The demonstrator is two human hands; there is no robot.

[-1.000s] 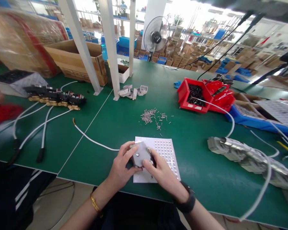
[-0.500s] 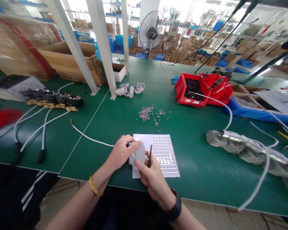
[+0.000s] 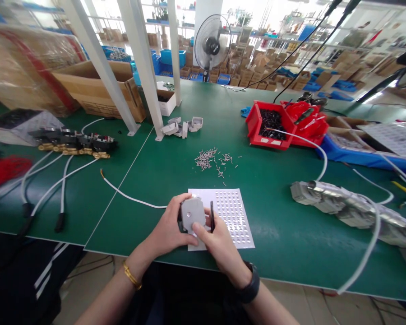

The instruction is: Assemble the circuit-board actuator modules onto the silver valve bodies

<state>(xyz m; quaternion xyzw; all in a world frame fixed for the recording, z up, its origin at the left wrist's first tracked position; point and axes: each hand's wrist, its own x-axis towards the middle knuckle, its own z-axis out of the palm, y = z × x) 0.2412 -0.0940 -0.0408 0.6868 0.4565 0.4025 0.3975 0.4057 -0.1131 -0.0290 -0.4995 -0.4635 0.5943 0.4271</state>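
Observation:
A grey box-shaped housing (image 3: 193,211) with a small round spot on its face is held between both hands above a white sheet. My left hand (image 3: 169,225) grips its left side, thumb along the lower edge. My right hand (image 3: 218,237) holds the right side, thumb on the front face. A thin black tool (image 3: 212,216), perhaps tweezers, stands upright in the right fingers. The white sheet (image 3: 238,221) carries rows of small clear domed dots. From the left hand a white cable (image 3: 135,201) runs left to a bare-wire end.
A pile of small screws (image 3: 206,159) lies ahead. Grey housings (image 3: 181,127) sit by the posts. Red bins (image 3: 270,124) stand back right, before a blue tray (image 3: 365,153). Foil-like grey assemblies (image 3: 345,207) lie right; black-and-brass parts (image 3: 74,142) with cables lie left. A fan (image 3: 212,45) stands behind.
My left thumb has moved from the housing's face down to its lower edge, uncovering the face. The housing has risen slightly and turned more toward the camera.

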